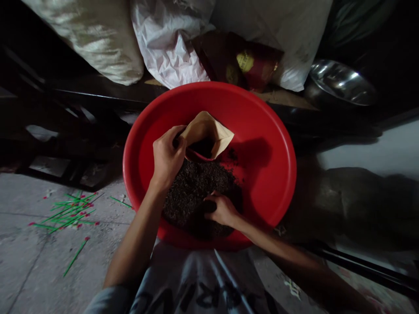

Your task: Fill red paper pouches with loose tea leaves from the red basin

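A big red plastic basin [262,131] rests in front of my knees and holds a heap of dark loose tea leaves [196,187]. My left hand [166,157] is closed on the rim of a small brown paper bag [209,131], holding it open over the heap. My right hand [221,209] lies low in the leaves at the near side of the heap, its fingers curled into them and partly buried.
Large white and cream sacks [170,48] and a dark red packet [242,61] lie behind the basin. A steel bowl [340,83] sits at the back right. Several green sticks with red tips [70,211] are scattered on the concrete floor at the left.
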A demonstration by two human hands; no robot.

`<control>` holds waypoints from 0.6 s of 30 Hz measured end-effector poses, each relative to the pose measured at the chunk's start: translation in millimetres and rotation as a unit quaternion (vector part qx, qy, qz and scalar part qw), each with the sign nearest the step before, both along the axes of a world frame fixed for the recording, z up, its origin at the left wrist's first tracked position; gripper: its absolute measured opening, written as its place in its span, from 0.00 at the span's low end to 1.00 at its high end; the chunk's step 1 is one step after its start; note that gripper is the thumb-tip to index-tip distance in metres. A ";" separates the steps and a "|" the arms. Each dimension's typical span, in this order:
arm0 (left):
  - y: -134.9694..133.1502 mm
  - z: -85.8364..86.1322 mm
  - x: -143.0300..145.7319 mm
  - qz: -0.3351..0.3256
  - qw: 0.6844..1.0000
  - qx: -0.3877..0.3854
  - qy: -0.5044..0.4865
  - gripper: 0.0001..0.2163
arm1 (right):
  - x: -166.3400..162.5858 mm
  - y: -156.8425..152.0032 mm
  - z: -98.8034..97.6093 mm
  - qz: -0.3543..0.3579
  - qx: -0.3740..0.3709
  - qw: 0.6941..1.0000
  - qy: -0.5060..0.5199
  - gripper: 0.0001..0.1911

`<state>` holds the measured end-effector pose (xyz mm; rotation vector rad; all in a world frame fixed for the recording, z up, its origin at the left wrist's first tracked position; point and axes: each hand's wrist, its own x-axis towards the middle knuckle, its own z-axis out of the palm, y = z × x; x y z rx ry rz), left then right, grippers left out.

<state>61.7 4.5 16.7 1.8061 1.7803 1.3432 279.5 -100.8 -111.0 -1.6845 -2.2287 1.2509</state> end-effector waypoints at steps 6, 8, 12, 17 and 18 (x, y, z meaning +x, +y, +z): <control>-6.6 -1.8 -4.5 -0.011 1.000 0.024 -0.007 0.14 | 4.7 12.0 18.4 -0.072 -0.007 0.990 0.122 0.19; -6.4 -3.5 -3.9 -0.015 0.999 0.038 -0.003 0.14 | 8.5 22.8 40.1 -0.076 0.032 0.983 0.164 0.17; -1.5 -2.6 -0.4 -0.012 0.998 0.068 -0.007 0.14 | 19.6 48.6 107.4 -0.034 0.167 0.959 0.226 0.14; 10.7 9.6 4.9 -0.037 0.996 0.076 -0.014 0.21 | 15.0 88.7 194.0 0.014 0.312 0.922 0.229 0.12; 14.0 11.7 5.7 -0.043 0.996 0.076 -0.012 0.23 | 8.8 100.4 203.7 0.014 0.343 0.916 0.209 0.13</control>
